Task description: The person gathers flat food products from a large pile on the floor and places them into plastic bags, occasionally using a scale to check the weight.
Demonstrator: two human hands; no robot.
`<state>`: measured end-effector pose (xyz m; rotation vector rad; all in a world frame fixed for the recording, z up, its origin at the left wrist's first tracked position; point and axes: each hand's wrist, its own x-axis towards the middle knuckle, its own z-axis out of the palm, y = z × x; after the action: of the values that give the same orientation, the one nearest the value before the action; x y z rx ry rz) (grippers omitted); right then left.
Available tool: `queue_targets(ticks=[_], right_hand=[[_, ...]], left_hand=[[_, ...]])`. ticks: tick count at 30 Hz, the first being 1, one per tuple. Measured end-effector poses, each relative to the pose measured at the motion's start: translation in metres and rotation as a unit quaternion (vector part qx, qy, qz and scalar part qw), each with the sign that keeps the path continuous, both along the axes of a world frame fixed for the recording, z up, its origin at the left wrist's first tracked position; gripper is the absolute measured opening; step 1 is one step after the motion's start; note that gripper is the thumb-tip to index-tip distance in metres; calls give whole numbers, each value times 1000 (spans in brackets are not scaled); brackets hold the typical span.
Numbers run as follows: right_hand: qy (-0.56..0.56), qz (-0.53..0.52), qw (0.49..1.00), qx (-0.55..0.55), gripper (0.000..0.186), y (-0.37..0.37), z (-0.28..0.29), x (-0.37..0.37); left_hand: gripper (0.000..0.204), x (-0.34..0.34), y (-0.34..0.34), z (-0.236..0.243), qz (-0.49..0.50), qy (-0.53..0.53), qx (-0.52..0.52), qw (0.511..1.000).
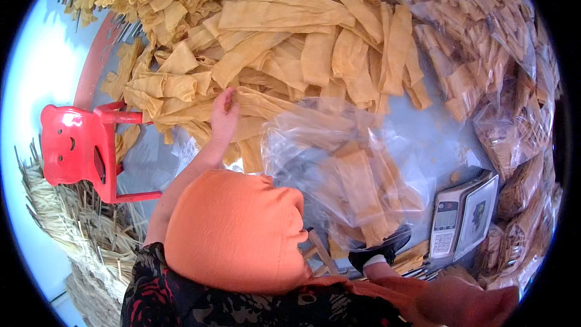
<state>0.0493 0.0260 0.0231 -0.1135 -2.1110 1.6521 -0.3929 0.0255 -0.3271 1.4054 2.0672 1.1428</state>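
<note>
My left hand (226,111) reaches forward to the near edge of a large heap of flat, folded yellow strips (284,18) that look like dried bean curd sheets. Its fingers are curled at a strip's edge; what they grip, if anything, is hard to make out. To the right of this hand lies a clear plastic bag (290,139) with several of the same strips (357,181) inside. My right hand does not show. One bent knee in orange trousers (236,230) rises close in front of me.
A red plastic child's chair (72,145) lies tipped at the left, beside a pile of pale thin sticks (91,230). A weighing scale (463,215) stands at the right. Filled clear bags (514,115) are stacked along the far right. My dark shoe (381,248) is beside the open bag.
</note>
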Motion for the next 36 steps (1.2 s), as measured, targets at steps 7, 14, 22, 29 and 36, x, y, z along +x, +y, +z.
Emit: queue_targets(ticks=[7, 14, 22, 29, 36], right_hand=[[28, -45, 997, 56, 44, 11, -14, -13], [54, -176, 973, 136, 51, 14, -12, -19], [-233, -506, 806, 202, 57, 69, -171, -86], [-573, -88, 807, 110, 40, 18, -294, -124], [-349, -329, 865, -149, 19, 94, -310, -39]], left_hand=[[41, -23, -9, -31, -32, -215, -107, 970], [46, -29, 15, 62, -81, -285, -91, 951], [51, 7, 72, 202, -12, -486, 252, 837], [45, 76, 106, 237, -31, -515, 159, 842], [42, 93, 110, 125, -3, -660, -48, 749]])
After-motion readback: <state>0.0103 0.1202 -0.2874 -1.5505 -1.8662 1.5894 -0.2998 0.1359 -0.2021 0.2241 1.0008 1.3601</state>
